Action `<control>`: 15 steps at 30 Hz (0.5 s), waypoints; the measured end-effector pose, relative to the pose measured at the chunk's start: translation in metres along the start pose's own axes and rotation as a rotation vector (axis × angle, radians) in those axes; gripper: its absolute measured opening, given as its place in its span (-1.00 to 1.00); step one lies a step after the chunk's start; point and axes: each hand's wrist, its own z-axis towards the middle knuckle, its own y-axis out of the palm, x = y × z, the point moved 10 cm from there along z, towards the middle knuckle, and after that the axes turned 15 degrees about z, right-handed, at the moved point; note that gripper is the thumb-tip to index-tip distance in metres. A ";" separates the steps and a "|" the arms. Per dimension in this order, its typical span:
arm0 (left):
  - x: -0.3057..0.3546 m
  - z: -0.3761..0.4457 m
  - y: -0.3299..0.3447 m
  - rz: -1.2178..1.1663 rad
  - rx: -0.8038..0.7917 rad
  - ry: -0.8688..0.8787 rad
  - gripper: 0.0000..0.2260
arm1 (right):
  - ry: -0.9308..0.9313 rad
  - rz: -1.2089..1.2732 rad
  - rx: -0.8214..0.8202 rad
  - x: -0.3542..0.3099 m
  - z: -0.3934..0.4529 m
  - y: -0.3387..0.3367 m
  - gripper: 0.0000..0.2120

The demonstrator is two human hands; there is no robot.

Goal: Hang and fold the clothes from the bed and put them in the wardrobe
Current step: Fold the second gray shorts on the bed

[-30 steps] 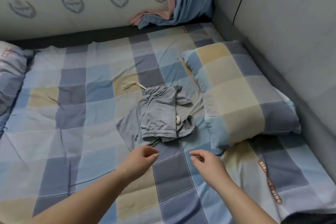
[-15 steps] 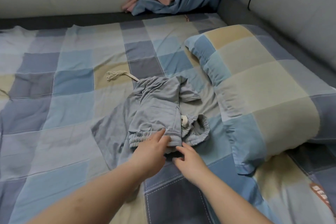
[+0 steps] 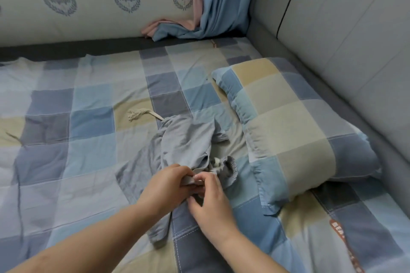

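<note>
Checked bedding (image 3: 88,117) is filling the frame while, at lower centre, the left hand (image 3: 164,186) and right hand (image 3: 210,201) are pinching the near hem of the crumpled grey garment (image 3: 186,142), seemingly starting its fold; lifting and straightening it is likely coming next.

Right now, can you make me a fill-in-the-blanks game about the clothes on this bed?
1. Both hands, the left hand and the right hand, pinch the near edge of the ____ clothes.
2. The clothes lie on a bed sheet with a ____ pattern.
3. The pillow lies to the ____ of the clothes.
4. A pale cord pokes out at the clothes' ____ end.

Missing words: grey; checked; right; far
</note>
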 end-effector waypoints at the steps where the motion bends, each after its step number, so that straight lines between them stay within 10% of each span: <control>1: 0.005 -0.008 -0.024 -0.031 0.038 -0.014 -0.84 | -0.020 -0.014 0.028 -0.022 -0.004 0.000 -0.66; 10: 0.039 -0.065 -0.265 -0.118 0.255 -0.080 -0.85 | 0.088 -0.112 -0.069 -0.172 -0.005 -0.011 -0.97; 15: 0.057 -0.112 -0.378 -0.324 0.383 -0.169 -0.81 | 0.040 -0.325 0.027 -0.266 -0.020 -0.030 -0.74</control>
